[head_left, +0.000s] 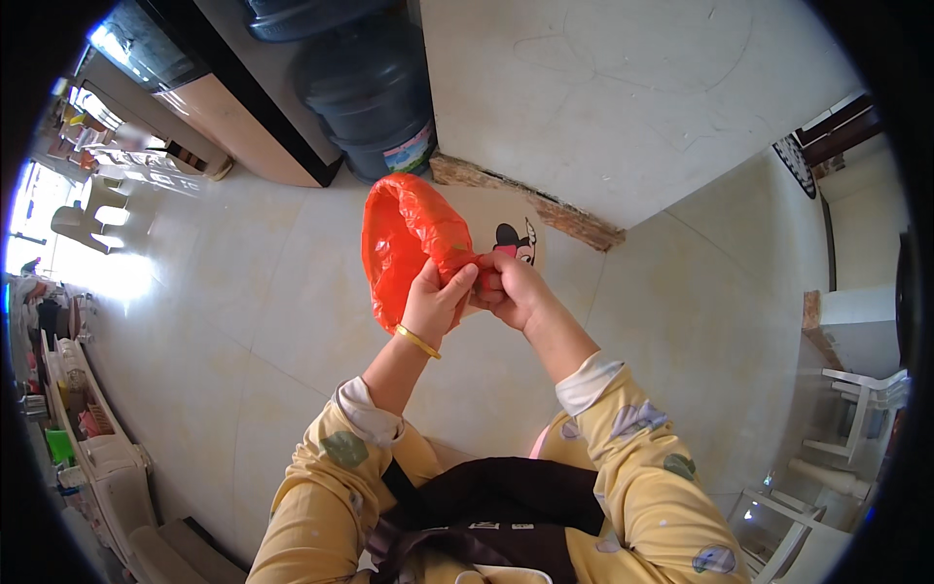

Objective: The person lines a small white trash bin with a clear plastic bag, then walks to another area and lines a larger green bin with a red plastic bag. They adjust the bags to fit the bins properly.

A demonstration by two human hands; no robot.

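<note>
Head view, sole entry. Item: one red-orange plastic bag (420,209), thin and crinkled, held in the air above the pale tiled floor (292,380) (height above the tiles cannot be told). It is placed ahead of the hands and to their left, with its spread rim turned leftward and its gathered part drawn in to the right. The long axis of the rim is set roughly fore and aft, slightly bowed, across the line on which the two hands are ranged.

Left hand (435,300): the nearer to the bag's body, laid against its near right side; thumb and fingers are closed on the plastic, and a gold-coloured bangle (418,342) is worn at the wrist. Right hand (514,290): placed just beside it, farther from the open rim; its fingers are curled tight, with the gathered plastic gripped between them.

Beyond the hands: a beige object (491,206) with a cartoon mouse picture, partly hidden by bag and hands; farther off, a blue water-cooler bottle (365,92) is stood by the wall panel (623,107).
</note>
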